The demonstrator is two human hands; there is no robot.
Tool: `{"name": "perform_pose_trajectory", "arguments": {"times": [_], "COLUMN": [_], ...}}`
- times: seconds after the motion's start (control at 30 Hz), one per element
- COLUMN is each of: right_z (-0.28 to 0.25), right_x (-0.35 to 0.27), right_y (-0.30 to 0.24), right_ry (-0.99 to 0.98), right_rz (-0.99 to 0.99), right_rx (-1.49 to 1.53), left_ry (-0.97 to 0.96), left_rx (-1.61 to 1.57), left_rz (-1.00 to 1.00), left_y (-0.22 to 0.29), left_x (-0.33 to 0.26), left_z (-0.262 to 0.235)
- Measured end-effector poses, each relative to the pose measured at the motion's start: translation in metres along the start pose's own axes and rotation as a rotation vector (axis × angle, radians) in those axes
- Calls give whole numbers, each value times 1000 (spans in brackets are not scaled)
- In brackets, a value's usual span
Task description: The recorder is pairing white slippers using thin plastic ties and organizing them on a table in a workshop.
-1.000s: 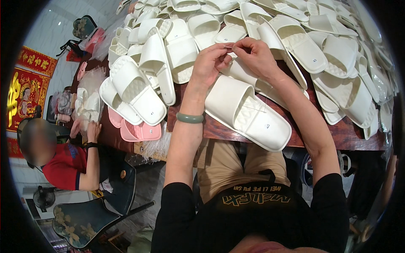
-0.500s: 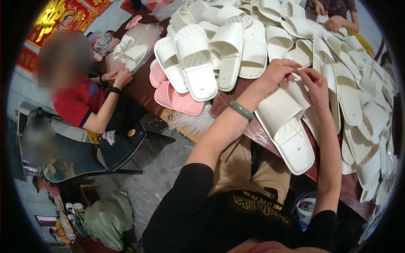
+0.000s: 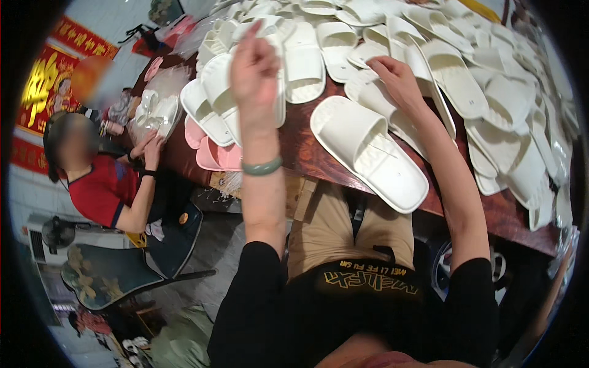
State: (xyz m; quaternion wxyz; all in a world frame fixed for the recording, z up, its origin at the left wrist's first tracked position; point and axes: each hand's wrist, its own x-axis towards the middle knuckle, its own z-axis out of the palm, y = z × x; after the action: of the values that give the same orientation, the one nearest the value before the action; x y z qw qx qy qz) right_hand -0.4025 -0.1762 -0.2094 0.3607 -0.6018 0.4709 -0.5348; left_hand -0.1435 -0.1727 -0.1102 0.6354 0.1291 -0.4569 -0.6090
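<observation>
A: Where are the hands?

B: The left hand [image 3: 254, 64] is raised off the counter [image 3: 307, 153] at about 11 o'clock, back toward the camera, fingers loosely curled; I cannot tell whether it pinches anything. A green bangle [image 3: 262, 166] sits on that wrist.

A: And the other?

B: The right hand [image 3: 397, 78] lies at about 1 o'clock, fingers spread and resting on a pile of white slippers [image 3: 392, 116], not clamped on any of them.

A: The nearest slipper?

B: One large white slipper [image 3: 367, 150] lies alone on the dark red counter between the two forearms, toe end pointing to 4 o'clock, just below the right hand and apart from the left.

A: Around that?

B: More white slippers [image 3: 478, 92] cover the counter from 12 to 3 o'clock. Pink slippers [image 3: 216, 154] lie at the counter's edge at 9 o'clock, beneath a white pair. Further out at 9 o'clock a person in a red shirt [image 3: 98, 190] sits with hands on a clear bag of slippers [image 3: 153, 110].
</observation>
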Motion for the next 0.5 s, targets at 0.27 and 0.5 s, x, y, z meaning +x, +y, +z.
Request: {"name": "perform_pose_trajectory", "arguments": {"times": [0.27,0.5], "right_z": [0,-20], "right_x": [0,-3], "right_y": [-10,-14], "right_ry": [-66,-93], "right_rz": [40,102], "right_rx": [71,302], "left_ry": [-445,-1367], "left_rx": [1215,2331], "left_rz": [-86,11], "left_y": [-14,-115], "left_x": [-83,-59], "left_z": [87,126]}}
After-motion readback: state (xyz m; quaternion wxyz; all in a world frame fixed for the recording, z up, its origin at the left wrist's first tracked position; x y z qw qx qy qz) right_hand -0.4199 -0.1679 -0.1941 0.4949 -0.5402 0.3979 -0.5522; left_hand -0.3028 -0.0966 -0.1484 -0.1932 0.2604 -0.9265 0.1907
